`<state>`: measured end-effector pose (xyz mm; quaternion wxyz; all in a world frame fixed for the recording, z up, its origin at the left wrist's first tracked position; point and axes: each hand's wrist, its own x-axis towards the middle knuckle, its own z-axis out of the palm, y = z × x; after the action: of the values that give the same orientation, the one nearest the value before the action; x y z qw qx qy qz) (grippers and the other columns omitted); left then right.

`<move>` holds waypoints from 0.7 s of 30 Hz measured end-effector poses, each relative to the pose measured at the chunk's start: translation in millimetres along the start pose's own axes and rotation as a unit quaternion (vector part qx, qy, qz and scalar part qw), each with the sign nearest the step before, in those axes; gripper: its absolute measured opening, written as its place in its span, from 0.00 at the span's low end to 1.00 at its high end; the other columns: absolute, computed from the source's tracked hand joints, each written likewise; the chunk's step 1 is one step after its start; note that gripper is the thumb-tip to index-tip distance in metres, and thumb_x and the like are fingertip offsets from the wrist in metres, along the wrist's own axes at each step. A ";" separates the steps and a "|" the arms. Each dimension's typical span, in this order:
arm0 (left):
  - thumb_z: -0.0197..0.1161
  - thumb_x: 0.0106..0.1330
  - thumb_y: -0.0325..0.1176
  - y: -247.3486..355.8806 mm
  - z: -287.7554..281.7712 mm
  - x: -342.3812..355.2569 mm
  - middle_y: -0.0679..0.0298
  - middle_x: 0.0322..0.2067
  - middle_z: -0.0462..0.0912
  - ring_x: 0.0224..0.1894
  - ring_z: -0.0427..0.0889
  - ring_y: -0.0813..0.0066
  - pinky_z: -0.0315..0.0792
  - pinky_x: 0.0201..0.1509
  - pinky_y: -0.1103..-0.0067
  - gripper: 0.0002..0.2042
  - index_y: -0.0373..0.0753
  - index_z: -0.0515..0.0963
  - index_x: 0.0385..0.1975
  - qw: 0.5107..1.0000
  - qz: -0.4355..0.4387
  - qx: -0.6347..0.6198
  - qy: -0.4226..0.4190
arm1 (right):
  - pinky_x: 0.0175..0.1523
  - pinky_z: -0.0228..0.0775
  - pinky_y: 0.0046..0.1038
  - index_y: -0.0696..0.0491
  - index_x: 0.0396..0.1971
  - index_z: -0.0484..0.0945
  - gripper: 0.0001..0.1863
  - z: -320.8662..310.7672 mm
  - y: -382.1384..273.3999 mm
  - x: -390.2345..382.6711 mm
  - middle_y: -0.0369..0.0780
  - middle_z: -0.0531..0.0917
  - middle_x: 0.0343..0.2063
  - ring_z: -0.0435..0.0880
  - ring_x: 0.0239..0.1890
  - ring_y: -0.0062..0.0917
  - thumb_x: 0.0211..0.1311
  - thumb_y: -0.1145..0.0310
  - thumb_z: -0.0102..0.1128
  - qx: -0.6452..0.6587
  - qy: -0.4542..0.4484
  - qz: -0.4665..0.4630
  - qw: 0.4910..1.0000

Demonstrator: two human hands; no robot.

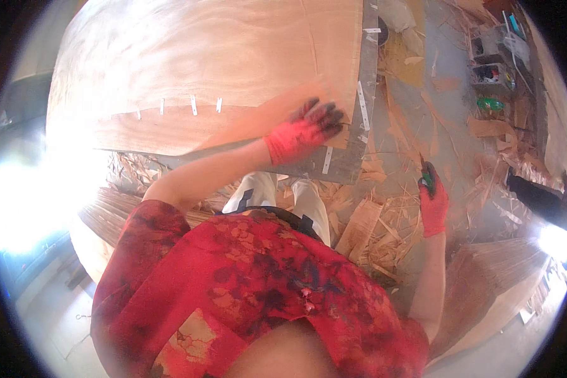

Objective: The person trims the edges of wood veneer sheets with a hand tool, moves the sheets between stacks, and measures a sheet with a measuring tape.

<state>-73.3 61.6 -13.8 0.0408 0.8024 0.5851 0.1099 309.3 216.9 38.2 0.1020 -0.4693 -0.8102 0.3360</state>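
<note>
My left hand [305, 129], in a red glove with a dark palm, is over the near right corner of a wide, pale wood veneer sheet [220, 57]. Its fingers look spread, though motion smears them slightly. Close by the fingers, a reddish strip of veneer [258, 116] is blurred; whether the hand touches it I cannot tell. Out to the right, my right hand [433, 201], gloved the same way, is closed around a small green-handled tool [428, 181]. The tool's working end cannot be made out clearly. Short white tape pieces [193, 105] stick to the sheet near its front.
A dark board edge [334, 173] with white tape pieces shows beside the sheet. Veneer scraps [390, 233] litter the floor by my legs. Grey crates [490, 74] with odds and ends stand at the far right. Stacked veneer [498, 277] lies to my right.
</note>
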 end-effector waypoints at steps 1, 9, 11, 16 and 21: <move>0.55 0.65 0.38 15.6 3.7 -9.6 0.53 0.66 0.67 0.69 0.64 0.53 0.53 0.73 0.51 0.23 0.42 0.71 0.61 1.000 0.006 -0.001 -0.018 | 0.56 0.73 0.32 0.52 0.62 0.73 0.26 7.3 -4.0 -1.0 0.45 0.82 0.54 0.83 0.53 0.35 0.63 0.70 0.60 0.034 0.007 0.024 0.999; 0.58 0.67 0.38 81.6 58.0 -55.4 0.53 0.54 0.77 0.57 0.75 0.53 0.69 0.61 0.63 0.20 0.38 0.73 0.57 0.989 -0.072 -0.123 0.046 | 0.53 0.73 0.28 0.53 0.62 0.73 0.25 52.0 -44.5 6.1 0.44 0.83 0.51 0.83 0.49 0.27 0.63 0.72 0.61 0.173 -0.017 0.020 0.985; 0.59 0.66 0.39 92.3 58.6 -51.4 0.53 0.52 0.78 0.55 0.76 0.51 0.70 0.59 0.62 0.19 0.39 0.75 0.54 0.973 -0.129 -0.187 0.043 | 0.53 0.73 0.27 0.54 0.61 0.73 0.25 63.7 -45.4 6.7 0.43 0.83 0.50 0.83 0.47 0.26 0.63 0.73 0.61 0.184 -0.011 -0.010 0.983; 0.61 0.63 0.38 154.0 54.2 -47.7 0.54 0.46 0.81 0.51 0.78 0.51 0.71 0.57 0.61 0.16 0.41 0.79 0.49 0.914 0.087 -0.353 -0.180 | 0.42 0.74 0.23 0.53 0.62 0.73 0.25 68.7 -47.8 10.1 0.38 0.85 0.43 0.81 0.36 0.19 0.63 0.74 0.62 0.225 -0.006 -0.019 0.974; 0.60 0.66 0.38 194.1 48.6 -74.2 0.52 0.47 0.80 0.51 0.77 0.52 0.71 0.57 0.64 0.16 0.40 0.77 0.52 0.779 0.082 -0.578 -0.230 | 0.30 0.67 0.17 0.53 0.53 0.77 0.18 68.9 -71.9 11.5 0.30 0.80 0.30 0.73 0.25 0.12 0.62 0.73 0.64 0.281 0.029 0.063 0.957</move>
<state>96.5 -66.2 -33.0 0.6209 0.6744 0.3172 0.2430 220.3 171.5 30.6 0.2315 -0.4813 -0.6488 0.5420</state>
